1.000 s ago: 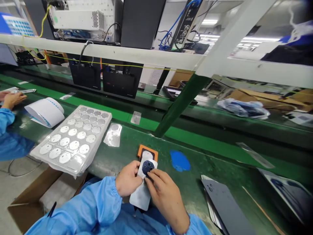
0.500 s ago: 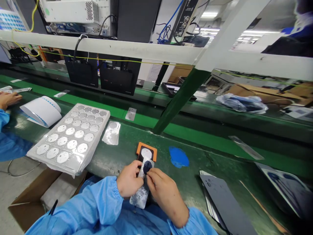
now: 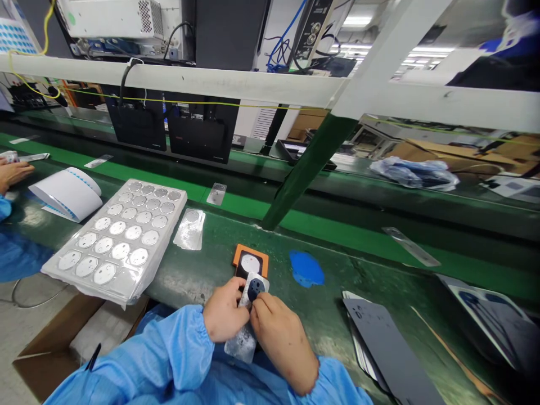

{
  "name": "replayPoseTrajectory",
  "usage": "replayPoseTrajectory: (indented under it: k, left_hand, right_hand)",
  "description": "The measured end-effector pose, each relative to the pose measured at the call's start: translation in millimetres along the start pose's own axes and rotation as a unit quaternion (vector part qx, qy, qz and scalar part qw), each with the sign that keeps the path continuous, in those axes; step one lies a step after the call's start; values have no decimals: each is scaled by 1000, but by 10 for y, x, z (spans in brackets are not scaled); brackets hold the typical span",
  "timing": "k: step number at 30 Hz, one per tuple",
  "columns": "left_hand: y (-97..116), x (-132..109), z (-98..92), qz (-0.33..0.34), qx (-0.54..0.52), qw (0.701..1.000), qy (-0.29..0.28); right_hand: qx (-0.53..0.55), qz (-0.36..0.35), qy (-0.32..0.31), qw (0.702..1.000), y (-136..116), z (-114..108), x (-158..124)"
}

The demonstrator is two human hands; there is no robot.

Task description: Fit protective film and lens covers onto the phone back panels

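Note:
My left hand [image 3: 225, 310] and my right hand [image 3: 278, 332] are closed together on a clear film strip [image 3: 243, 342] that carries a dark blue round piece [image 3: 254, 289] near its upper end. My right fingertips pinch at the round piece. Just beyond the hands, an orange-edged square fixture [image 3: 251, 261] with a pale disc in it rests on the green bench. Both wrists are in blue sleeves.
A plastic tray [image 3: 113, 239] of several round discs lies to the left, with a loose film strip [image 3: 190, 228] beside it. A blue patch [image 3: 306, 268] marks the bench. Dark sheets [image 3: 388, 343] are stacked at right. A co-worker's hand [image 3: 14, 171] and a white label roll [image 3: 67, 194] are far left.
The film strip has been drawn lower and closer to me between my hands, and my right fingers have shifted over the blue round piece. The view has drifted slightly.

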State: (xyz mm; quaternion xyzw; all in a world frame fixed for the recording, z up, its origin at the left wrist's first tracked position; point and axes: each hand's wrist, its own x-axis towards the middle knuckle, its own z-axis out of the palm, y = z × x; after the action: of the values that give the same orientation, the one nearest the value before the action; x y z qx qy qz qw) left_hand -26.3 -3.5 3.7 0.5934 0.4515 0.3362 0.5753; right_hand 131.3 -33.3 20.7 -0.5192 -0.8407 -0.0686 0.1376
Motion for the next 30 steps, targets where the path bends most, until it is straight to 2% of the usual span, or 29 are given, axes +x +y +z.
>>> replayPoseTrajectory:
  k: [2, 5, 8, 12, 14, 16, 18, 20, 22, 23, 26, 28, 30]
  left_hand:
    - [-37, 8, 19, 1, -5, 1000, -2]
    - [-90, 16, 46, -4, -28, 1000, -11]
    - [-99, 18, 58, -23, -65, 997, -30]
    - [-56, 11, 51, -49, -114, 991, -44]
    - [-43, 5, 47, -63, -150, 986, -47]
    - [-50, 0, 46, -80, -198, 976, -49]
    - [-74, 0, 44, -94, -253, 962, -43]
    - [-101, 11, 37, -102, -307, 946, -27]
    - [-112, 32, 25, -114, -348, 930, -11]
    - [-106, 44, 19, -123, -364, 923, -5]
    - [-32, 73, 14, -135, -421, 897, 2]
    - [58, 83, 43, -126, -476, 870, -8]
    - [162, 96, 112, -115, -526, 842, -30]
  right_hand:
    - [42, 23, -17, 999, 50, -45, 65]
    - [110, 49, -83, 989, 150, -135, 176]
    - [170, 55, -142, 974, 211, -214, 269]
    - [259, 69, -185, 946, 302, -280, 328]
    - [309, 98, -203, 924, 485, -308, 329]
    - [337, 149, -204, 907, 808, -322, 324]
    - [273, 219, -153, 924, 1210, -302, 324]
    - [83, 282, -68, 953, 1571, -230, 330]
    - [-55, 290, -36, 955, 1794, -110, 335]
    - [-81, 276, -42, 957, 1843, -43, 333]
    - [-72, 225, -74, 969, 1751, 107, 283]
    - [-55, 185, -58, 979, 1512, 133, 191]
    - [12, 95, -14, 995, 1158, 122, 49]
